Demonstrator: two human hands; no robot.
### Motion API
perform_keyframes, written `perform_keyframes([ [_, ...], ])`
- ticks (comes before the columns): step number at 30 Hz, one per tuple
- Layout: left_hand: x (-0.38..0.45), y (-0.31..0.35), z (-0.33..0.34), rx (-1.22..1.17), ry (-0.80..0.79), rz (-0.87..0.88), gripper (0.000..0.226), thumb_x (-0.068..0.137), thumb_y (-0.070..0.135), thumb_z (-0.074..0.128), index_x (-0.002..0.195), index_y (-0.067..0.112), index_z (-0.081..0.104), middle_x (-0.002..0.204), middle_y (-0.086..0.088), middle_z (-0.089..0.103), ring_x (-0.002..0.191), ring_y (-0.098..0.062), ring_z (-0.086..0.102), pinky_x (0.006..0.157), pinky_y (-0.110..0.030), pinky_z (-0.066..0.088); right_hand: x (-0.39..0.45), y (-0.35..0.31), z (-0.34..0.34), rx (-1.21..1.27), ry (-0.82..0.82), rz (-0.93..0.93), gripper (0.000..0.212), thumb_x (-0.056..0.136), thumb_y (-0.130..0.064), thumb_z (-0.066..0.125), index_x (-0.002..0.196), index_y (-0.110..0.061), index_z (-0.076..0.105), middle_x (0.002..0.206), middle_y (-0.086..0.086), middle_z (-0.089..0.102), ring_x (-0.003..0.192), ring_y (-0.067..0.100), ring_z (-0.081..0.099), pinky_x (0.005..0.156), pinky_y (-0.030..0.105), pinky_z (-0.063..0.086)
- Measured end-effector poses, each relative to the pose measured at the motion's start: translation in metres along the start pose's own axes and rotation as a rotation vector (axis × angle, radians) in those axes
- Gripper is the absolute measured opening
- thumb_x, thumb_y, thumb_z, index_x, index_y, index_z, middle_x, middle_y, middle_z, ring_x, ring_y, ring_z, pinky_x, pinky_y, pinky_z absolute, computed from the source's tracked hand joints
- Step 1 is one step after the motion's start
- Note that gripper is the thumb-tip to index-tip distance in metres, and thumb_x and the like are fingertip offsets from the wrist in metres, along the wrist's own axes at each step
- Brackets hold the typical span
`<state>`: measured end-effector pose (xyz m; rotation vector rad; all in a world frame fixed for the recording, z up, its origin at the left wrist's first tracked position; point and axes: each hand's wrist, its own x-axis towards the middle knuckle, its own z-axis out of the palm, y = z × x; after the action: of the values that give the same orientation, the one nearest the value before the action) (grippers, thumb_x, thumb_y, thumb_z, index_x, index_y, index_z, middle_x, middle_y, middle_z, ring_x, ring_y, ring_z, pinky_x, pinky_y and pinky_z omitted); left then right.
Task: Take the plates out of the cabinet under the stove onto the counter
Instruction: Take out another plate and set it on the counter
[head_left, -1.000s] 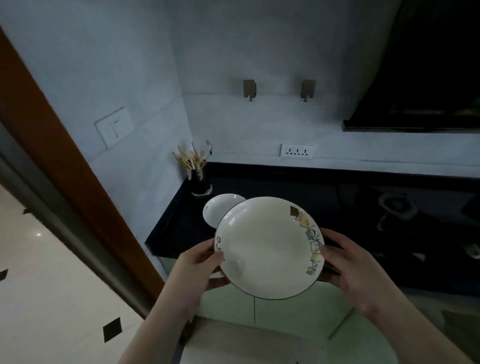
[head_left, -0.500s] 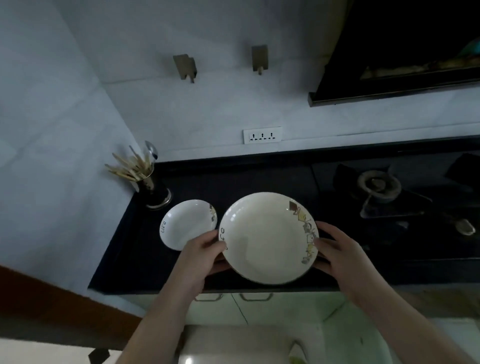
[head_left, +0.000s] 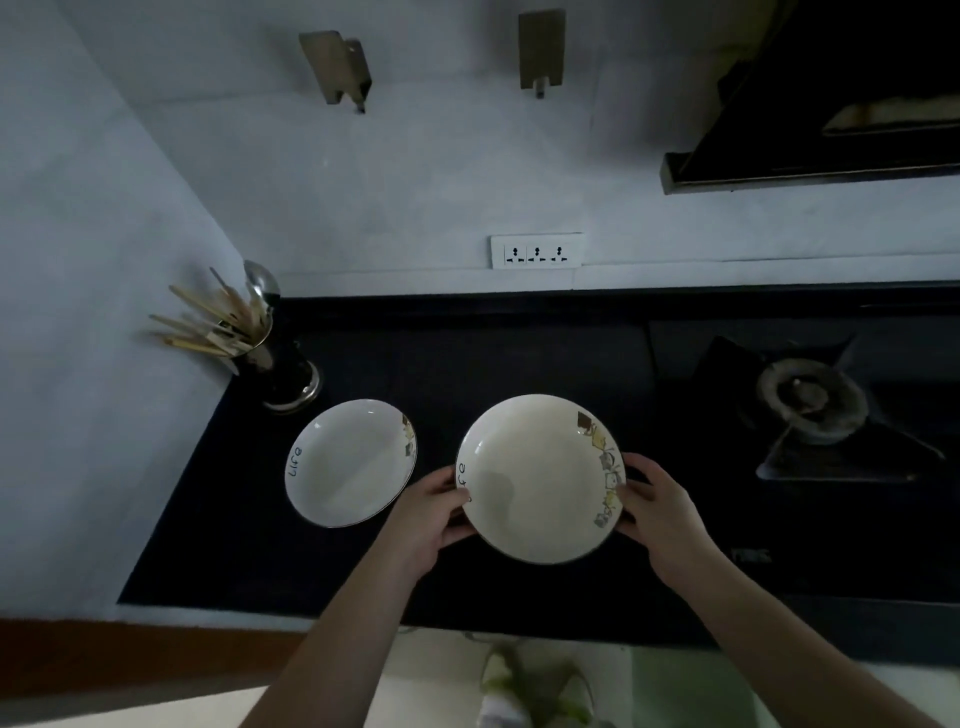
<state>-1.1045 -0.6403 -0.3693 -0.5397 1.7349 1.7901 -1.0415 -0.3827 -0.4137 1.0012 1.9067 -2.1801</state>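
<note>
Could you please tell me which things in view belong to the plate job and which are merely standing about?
Job:
larger plate, gripped by left hand and right hand
smaller plate, lying on counter

Standing about:
utensil holder
gas burner
wall socket
two wall hooks
range hood

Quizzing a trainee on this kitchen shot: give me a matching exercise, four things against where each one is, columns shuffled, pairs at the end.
Things:
1. larger plate
2. smaller plate
3. utensil holder
4. gas burner

Places:
A. back-left corner of the counter
B. right of the plates
C. gripped at its rim by left hand and right hand
D. lying on the counter, untouched

Pairs: 1-C, 2-D, 3-A, 4-B
</note>
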Motion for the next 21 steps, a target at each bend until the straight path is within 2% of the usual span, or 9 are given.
perform_keyframes([
  [4, 0.037, -0.006, -0.002, -0.035, 0.032, -0.064, 0.040, 0.090, -0.002, 0.061, 0.125, 0.017, 0.064, 0.114, -0.006, 0.073, 0.100, -0.023, 0.071, 0.066, -0.035, 0.061, 0.029, 0.010, 0.012, -0.009, 0.036, 0.067, 0.039, 0.094, -0.010, 0.059, 0.129, -0.028, 0.054, 0.107, 0.005, 0.069, 0.094, 0.022, 0.070, 0.072, 0.040, 0.060],
  [10, 0.070, -0.014, -0.007, -0.046, 0.021, -0.143, 0.043, 0.091, -0.001, 0.061, 0.129, 0.017, 0.061, 0.119, -0.006, 0.069, 0.103, -0.023, 0.069, 0.066, -0.037, 0.061, 0.054, 0.021, 0.015, -0.057, 0.093, 0.093, 0.037, 0.090, -0.014, 0.065, 0.118, -0.037, 0.059, 0.105, 0.001, 0.070, 0.088, 0.017, 0.072, 0.060, 0.032, 0.060],
  [14, 0.082, -0.018, -0.003, -0.037, 0.033, -0.195, 0.045, 0.090, -0.001, 0.062, 0.131, 0.017, 0.060, 0.120, -0.007, 0.068, 0.102, -0.024, 0.069, 0.064, -0.037, 0.061, 0.063, 0.028, 0.020, -0.116, 0.170, 0.118, 0.039, 0.087, -0.018, 0.068, 0.119, -0.039, 0.057, 0.105, -0.002, 0.067, 0.086, 0.017, 0.071, 0.051, 0.027, 0.057],
  [17, 0.087, -0.023, -0.002, -0.023, 0.034, -0.200, 0.045, 0.090, 0.000, 0.062, 0.132, 0.017, 0.059, 0.121, -0.007, 0.067, 0.102, -0.024, 0.069, 0.064, -0.037, 0.061, 0.064, 0.031, 0.023, -0.150, 0.209, 0.133, 0.037, 0.086, -0.020, 0.070, 0.107, -0.047, 0.055, 0.105, -0.004, 0.064, 0.085, 0.015, 0.068, 0.046, 0.023, 0.054],
  [21, 0.093, -0.027, 0.000, 0.000, 0.028, -0.226, 0.049, 0.089, -0.001, 0.064, 0.135, 0.016, 0.056, 0.126, -0.009, 0.064, 0.105, -0.026, 0.067, 0.070, -0.042, 0.063, 0.063, 0.034, 0.018, -0.152, 0.203, 0.153, 0.035, 0.086, -0.021, 0.071, 0.095, -0.050, 0.055, 0.104, -0.003, 0.065, 0.086, 0.016, 0.069, 0.047, 0.022, 0.054],
])
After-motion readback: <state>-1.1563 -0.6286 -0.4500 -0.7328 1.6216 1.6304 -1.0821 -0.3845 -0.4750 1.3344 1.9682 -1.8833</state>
